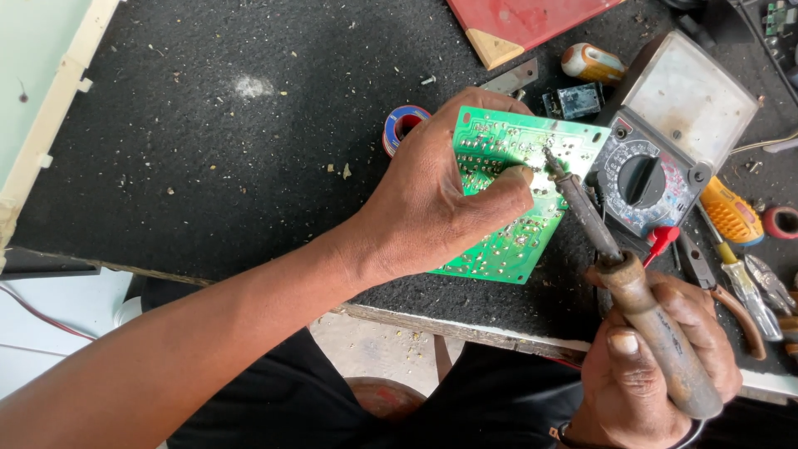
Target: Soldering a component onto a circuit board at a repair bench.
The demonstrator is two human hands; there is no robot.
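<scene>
We are pinning the green circuit board (515, 195) tilted on the dark table (208, 166) with our left hand (436, 199), fingers curled over its edge. Our right hand (657, 357) is clenching the soldering iron (619, 270), tip touching the solder side. The board is looking light, stiff and fragile, best gripped by its edges; an analog multimeter (665, 137) is lying just beside it.

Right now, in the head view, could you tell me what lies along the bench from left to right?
Tape roll → left hand → green circuit board → soldering iron → multimeter → orange-handled screwdriver.
</scene>
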